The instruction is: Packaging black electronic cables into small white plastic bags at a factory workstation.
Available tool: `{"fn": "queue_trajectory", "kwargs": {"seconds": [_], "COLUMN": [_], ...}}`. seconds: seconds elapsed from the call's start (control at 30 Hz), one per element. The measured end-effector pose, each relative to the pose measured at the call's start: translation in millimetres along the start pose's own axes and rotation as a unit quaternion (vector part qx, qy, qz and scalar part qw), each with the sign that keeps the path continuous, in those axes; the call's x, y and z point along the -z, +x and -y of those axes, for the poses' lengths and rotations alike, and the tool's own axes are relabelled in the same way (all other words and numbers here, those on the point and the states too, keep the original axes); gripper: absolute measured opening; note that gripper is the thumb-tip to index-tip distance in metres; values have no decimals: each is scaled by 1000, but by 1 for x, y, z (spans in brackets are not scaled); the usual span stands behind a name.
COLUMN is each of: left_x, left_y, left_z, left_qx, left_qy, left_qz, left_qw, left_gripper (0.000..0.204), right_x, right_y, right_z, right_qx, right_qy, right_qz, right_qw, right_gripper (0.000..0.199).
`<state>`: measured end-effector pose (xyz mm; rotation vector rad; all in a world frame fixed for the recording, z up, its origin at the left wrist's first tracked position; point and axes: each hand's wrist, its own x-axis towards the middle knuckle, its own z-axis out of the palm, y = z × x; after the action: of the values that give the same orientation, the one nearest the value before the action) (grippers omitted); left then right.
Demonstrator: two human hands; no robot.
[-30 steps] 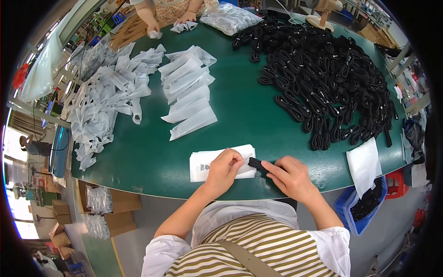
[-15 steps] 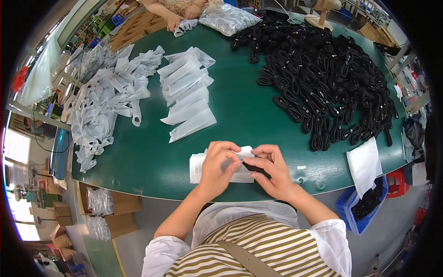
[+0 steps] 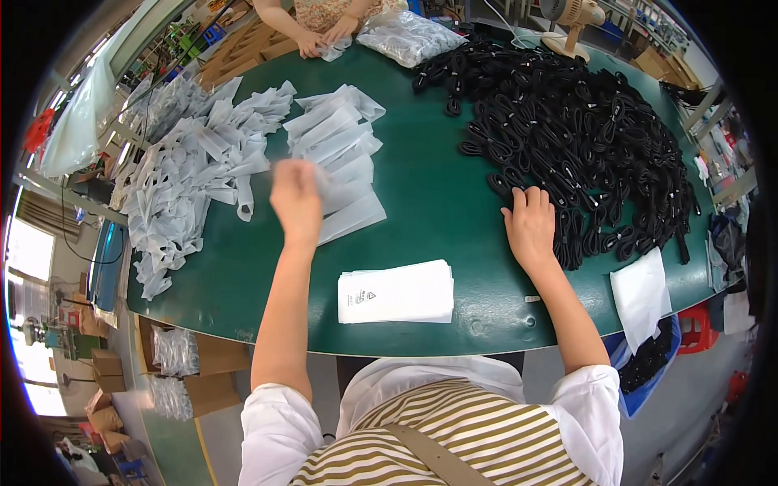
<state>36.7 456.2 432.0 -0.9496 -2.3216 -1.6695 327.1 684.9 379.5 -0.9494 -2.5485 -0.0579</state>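
— Reaching both ways at once, aren't we? Our left hand [image 3: 296, 198] is out over the fanned row of white sleeve bags [image 3: 336, 150], blurred with motion; a pale smear beside it may be a filled bag, but we cannot tell whether the fingers are clenched on it or have let go.

— And our right hand [image 3: 531, 227] lies flat, fingers spread and grasping nothing, on the near edge of the heap of black coiled cables [image 3: 575, 138], touching the closest coils.

— So we judge this as the changeover: one packed piece being put aside on the left, a fresh cable being picked on the right.

— Then the next move calls for pinching a single coil free of its neighbours, which overlap closely, and bringing it back to the stack of flat white bags [image 3: 397, 293] lying on the green surface [image 3: 438, 202] just in front of us.

— What else is about?

— A big loose pile of filled white bags [image 3: 190, 174] at far left, a clear sack of bagged goods [image 3: 413, 36] at the far edge, and another person's hands [image 3: 324, 36] working there. A white cloth [image 3: 640, 296] hangs off the right edge above a blue bin [image 3: 648, 364].

— Anything in the way?

— Only the tangle itself; the path back to the stack looks open.
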Motion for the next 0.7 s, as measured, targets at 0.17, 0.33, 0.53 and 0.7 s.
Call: {"fn": "queue_trajectory", "kwargs": {"seconds": [0.17,0.33,0.53,0.7], "left_x": [-39,-39,-38,-39], "left_y": [-42,-130,-162,-162], "left_z": [-13,-60,-61,-53], "left_qx": [-208,-192,-242,-173], "left_qy": [157,19,66,35], "left_qz": [44,324,337,295], "left_qw": [964,926,907,939], "left_gripper": [29,24,17,12], "right_x": [-15,12,47,55], "right_y": [-7,-23,-55,-83], "right_z": [-12,3,29,36], "right_qx": [36,-61,-130,18], "right_qy": [45,384,517,451], "right_qz": [-51,18,100,34], "right_qw": [997,921,840,892], "right_gripper": [27,19,22,27]}}
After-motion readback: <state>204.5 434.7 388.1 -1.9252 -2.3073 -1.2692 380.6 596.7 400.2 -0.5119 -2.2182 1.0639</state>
